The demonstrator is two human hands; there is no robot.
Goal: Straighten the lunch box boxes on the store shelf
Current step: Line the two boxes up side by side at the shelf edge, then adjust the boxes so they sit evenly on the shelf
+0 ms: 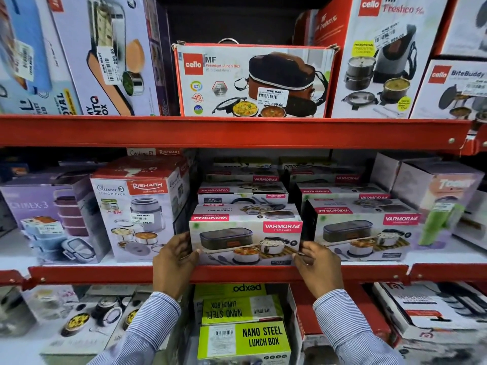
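Kid: Head camera view shows two hands on one box. What is it?

Helper: It is the Varmora box, a lunch box box. It sits at the front edge of the middle shelf, right in the middle. The left hand presses its fingers on the left side of the box. The right hand pinches the bottom right corner. Both hands are closed on the box, one on each side.

Kid: What does it look like?

Helper: It is white with a red name tag in the top corner. It has a picture of a dark lunch box and shiny round food bowls. More boxes like it are stacked behind it, and another Varmora box stands just beside it on the right. A Rishabh box stands near it on the left.

Kid: Is it heavy?

Helper: I think it is a little heavy, because steel bowls may be inside. The cardboard looks stiff but can dent at the corners. Its smooth print may be slippery. So I would hold the two short sides flat, and slide it, not squeeze hard.
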